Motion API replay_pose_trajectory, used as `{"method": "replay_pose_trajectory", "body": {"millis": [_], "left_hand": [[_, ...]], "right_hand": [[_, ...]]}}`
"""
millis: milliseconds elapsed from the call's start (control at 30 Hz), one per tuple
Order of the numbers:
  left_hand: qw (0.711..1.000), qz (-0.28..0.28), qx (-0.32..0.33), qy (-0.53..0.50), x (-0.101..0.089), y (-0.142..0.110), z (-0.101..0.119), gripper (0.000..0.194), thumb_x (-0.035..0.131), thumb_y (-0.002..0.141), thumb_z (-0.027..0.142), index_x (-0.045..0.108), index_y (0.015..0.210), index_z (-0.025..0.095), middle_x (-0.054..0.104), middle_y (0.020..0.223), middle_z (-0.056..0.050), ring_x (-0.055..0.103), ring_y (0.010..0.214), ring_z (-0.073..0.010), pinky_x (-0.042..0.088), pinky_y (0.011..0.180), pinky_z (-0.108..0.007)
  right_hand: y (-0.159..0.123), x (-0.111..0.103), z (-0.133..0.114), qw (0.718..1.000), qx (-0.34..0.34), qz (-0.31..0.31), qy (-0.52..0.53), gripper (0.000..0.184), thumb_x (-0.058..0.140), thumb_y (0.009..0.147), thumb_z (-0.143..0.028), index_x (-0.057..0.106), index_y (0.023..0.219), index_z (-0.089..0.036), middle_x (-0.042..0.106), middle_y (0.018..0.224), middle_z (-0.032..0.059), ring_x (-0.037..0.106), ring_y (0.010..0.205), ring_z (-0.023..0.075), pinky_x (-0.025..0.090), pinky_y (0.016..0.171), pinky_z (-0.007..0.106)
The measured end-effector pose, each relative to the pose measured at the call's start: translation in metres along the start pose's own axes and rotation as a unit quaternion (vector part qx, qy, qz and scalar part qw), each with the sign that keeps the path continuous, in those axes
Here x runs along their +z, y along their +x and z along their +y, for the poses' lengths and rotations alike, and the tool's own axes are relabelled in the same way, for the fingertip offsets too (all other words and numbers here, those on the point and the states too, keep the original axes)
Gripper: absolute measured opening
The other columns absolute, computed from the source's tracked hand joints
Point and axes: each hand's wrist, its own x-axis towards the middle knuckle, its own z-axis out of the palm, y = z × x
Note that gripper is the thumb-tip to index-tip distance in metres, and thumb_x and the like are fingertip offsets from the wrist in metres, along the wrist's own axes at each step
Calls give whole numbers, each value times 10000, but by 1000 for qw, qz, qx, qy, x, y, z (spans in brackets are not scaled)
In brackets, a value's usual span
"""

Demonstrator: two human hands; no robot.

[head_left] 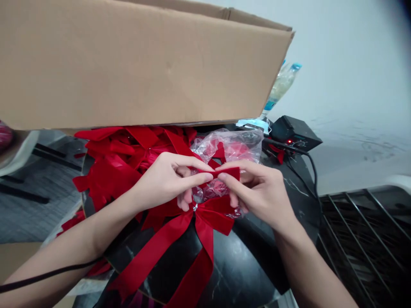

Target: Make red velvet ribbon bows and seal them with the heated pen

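Between my two hands a short red velvet ribbon (231,173) is stretched sideways above the table. My left hand (171,177) pinches its left end between thumb and forefinger. Close beside those fingertips, my right hand (257,184) pinches the same ribbon, whose end shows past the right thumb. Just below the hands lies a red velvet bow (213,214) with two long tails and a silvery tie at its centre. The curled lower fingers of both hands are near this bow; whether they touch it I cannot tell.
Behind the hands stands a large cardboard box (154,68). Red bows (112,171) are heaped at the left of the black marbled table (244,261). A clear plastic bag (247,143) holds red pieces. At right is a black device (297,132) with a red light and cables.
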Motion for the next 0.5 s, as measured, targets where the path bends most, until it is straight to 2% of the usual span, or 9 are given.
{"method": "replay_pose_trajectory", "body": {"millis": [67, 133, 200, 267, 300, 367, 500], "left_hand": [[999, -12, -17, -50, -2, 0, -1, 295, 754, 895, 361, 780, 1131, 186, 720, 527, 3, 699, 422, -164, 588, 430, -185], [992, -19, -22, -123, -4, 2, -5, 273, 756, 895, 359, 785, 1108, 190, 790, 679, -38, 781, 605, -216, 665, 547, -258], [985, -14, -7, -170, -4, 5, -10, 205, 777, 880, 313, 803, 1040, 188, 825, 854, -64, 808, 824, -245, 696, 713, -315], [986, 6, 23, -164, -4, 8, -15, 163, 826, 829, 223, 814, 988, 190, 824, 908, -49, 799, 883, -212, 678, 801, -278], [988, 21, 43, -148, -4, 9, -17, 196, 855, 787, 174, 816, 978, 196, 820, 916, -33, 793, 867, -182, 665, 811, -239], [988, 39, 77, -126, -2, 11, -20, 318, 899, 703, 105, 811, 988, 216, 811, 969, -9, 782, 868, -152, 650, 812, -195], [987, 20, 120, -101, 3, 8, -20, 397, 904, 686, 106, 801, 1050, 224, 793, 1083, -28, 774, 959, -194, 663, 859, -263]], "right_hand": [[-1, 3, 1, 999, -7, 22, 38, 131, 690, 951, -287, 734, 1070, -252, 620, 482, -76, 483, 294, 79, 374, 305, 190], [0, 3, 5, 997, -51, 35, 48, 140, 702, 937, -226, 747, 1066, -257, 721, 631, -42, 617, 411, 101, 477, 383, 199], [3, 1, 11, 990, -131, 44, 7, 193, 717, 903, -142, 767, 1044, -264, 789, 871, -3, 743, 676, 136, 602, 607, 239], [7, -2, 17, 975, -209, 56, -50, 276, 731, 853, -64, 778, 1034, -266, 788, 1021, 11, 752, 905, 165, 611, 834, 297], [8, -4, 19, 968, -234, 57, -70, 304, 737, 834, -43, 779, 1036, -266, 783, 1044, 14, 740, 960, 174, 595, 894, 318], [10, -5, 22, 960, -259, 64, -83, 312, 770, 812, -49, 774, 1038, -264, 780, 1032, 17, 730, 963, 178, 587, 899, 328], [9, -2, 20, 955, -268, 92, -84, 222, 819, 805, -110, 772, 965, -257, 786, 946, 4, 733, 872, 163, 597, 835, 306]]}}
